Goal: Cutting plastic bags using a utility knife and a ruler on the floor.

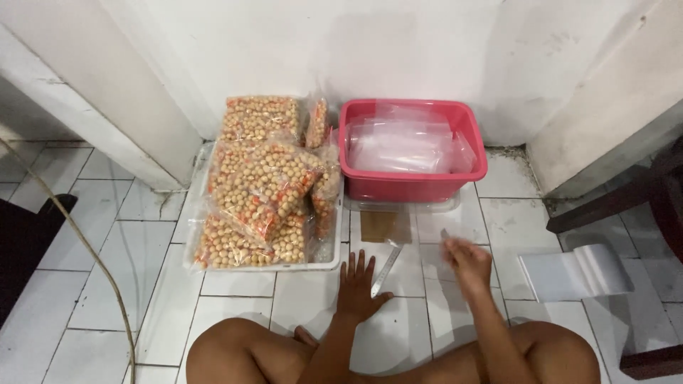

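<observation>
I sit cross-legged on a white tiled floor. My left hand (358, 284) lies flat on the tiles, fingers spread, holding nothing, its thumb side next to a metal ruler (386, 270). My right hand (466, 257) hovers blurred above the tiles right of the ruler; something small and clear may be pinched in its fingers, but I cannot make it out. Clear plastic bags (405, 146) fill a pink plastic tub (413, 186) straight ahead. A brownish flat piece (378, 226) lies in front of the tub.
A white tray (324, 262) at the left holds several clear bags of tan and orange round snacks (260, 185). A stack of white plastic sheets (573, 274) lies at the right. A cord (78, 238) crosses the floor at the left. Dark furniture (640, 192) stands at the right edge.
</observation>
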